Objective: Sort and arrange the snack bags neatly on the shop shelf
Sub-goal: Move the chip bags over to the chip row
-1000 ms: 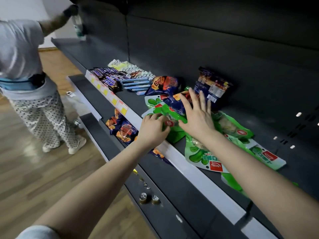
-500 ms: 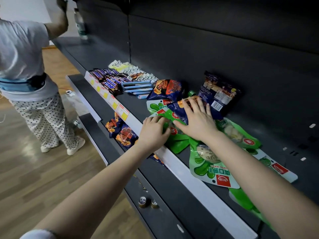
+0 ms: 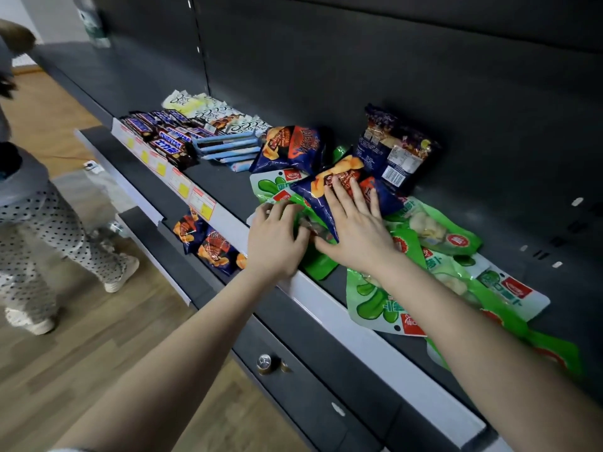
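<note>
Head view: on a dark grey metal shop shelf [image 3: 228, 187], just behind its white front rail [image 3: 359, 327], the left grip [image 3: 274, 239] curls around a crumpled green plastic snack bag [image 3: 319, 265]. Farther behind the rail, the right grip [image 3: 355, 233], released with straight fingers, presses a dark blue crisp bag [image 3: 315, 199].

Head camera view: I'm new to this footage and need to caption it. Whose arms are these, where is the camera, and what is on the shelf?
No machine here: the camera sits on a person's head, looking down at their own two bare arms. The left hand curls its fingers on the edge of a green bag. The right hand lies flat on a blue chip bag. The shelf also carries more green bags, a dark purple bag and rows of chocolate bars. On the left stands another person.
</note>
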